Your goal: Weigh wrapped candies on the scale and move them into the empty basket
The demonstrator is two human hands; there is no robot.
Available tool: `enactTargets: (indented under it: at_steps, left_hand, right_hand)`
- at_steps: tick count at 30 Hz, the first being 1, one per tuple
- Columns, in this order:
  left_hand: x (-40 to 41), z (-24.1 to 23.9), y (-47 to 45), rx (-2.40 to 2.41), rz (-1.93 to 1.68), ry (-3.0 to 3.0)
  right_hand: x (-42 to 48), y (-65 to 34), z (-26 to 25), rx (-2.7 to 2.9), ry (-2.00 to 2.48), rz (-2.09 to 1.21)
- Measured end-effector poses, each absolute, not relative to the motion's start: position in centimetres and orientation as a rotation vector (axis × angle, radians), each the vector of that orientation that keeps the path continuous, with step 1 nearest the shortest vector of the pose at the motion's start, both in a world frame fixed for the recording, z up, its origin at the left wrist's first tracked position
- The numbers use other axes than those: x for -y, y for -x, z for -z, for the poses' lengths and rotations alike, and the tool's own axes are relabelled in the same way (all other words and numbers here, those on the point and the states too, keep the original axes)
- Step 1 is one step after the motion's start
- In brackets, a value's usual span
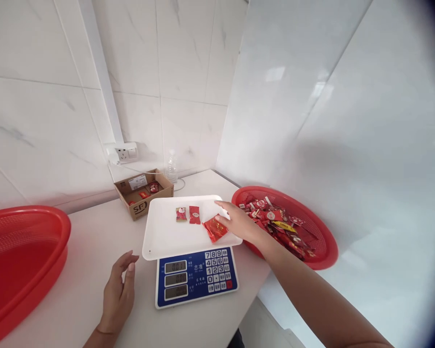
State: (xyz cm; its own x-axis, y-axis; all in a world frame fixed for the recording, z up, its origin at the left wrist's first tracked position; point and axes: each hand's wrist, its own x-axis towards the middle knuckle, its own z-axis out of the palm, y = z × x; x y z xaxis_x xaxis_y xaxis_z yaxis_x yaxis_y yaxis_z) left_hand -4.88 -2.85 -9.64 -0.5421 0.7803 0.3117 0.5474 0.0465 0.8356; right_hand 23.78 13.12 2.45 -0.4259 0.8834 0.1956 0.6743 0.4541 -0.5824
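My right hand (pixel 239 220) is over the right side of the white weighing tray (pixel 166 241), thumb and forefinger apart. A larger shiny red snack packet (pixel 214 229) lies on the tray just under my thumb; whether they touch I cannot tell. Two smaller wrapped sweets, a pinkish-red one (pixel 181 214) and a red one (pixel 195 214), lie farther left on the tray. Below the tray shows the scale's blue panel (pixel 197 278) with its keys and displays. My left hand (pixel 119 290) hovers left of the panel, holding nothing, its fingers loosely bent and apart from the thumb.
At right stands a red plastic basket (pixel 324 241) with many red-wrapped snacks. Another red basket (pixel 54 241) is at the left edge. Behind the tray are a cardboard box (pixel 141 208) with several packets and a clear bottle (pixel 172 166). Walls close off the back and right.
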Motion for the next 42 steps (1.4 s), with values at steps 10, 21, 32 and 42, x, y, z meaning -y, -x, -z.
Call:
enactTargets:
  at_steps: [10, 21, 32, 42]
  left_hand:
    - [2.9, 9.5, 4.7, -2.041, -1.461, -1.341]
    - [2.8, 9.6, 4.9, -2.058, -1.449, -1.353]
    - [2.7, 9.5, 5.1, -2.105, -1.402, -1.398]
    - [2.3, 9.0, 4.7, -2.162, -1.288, -1.364]
  right_hand:
    - [-12.4, -22.3, -1.2, 2.583, 1.188, -0.453]
    - [-14.7, -20.1, 1.3, 2.584, 1.039, -0.273]
    - [-13.6, -20.3, -0.1, 2.655, 1.113, -0.354]
    - [-13.7, -33.4, -2.0, 2.298, 1.779, -0.344]
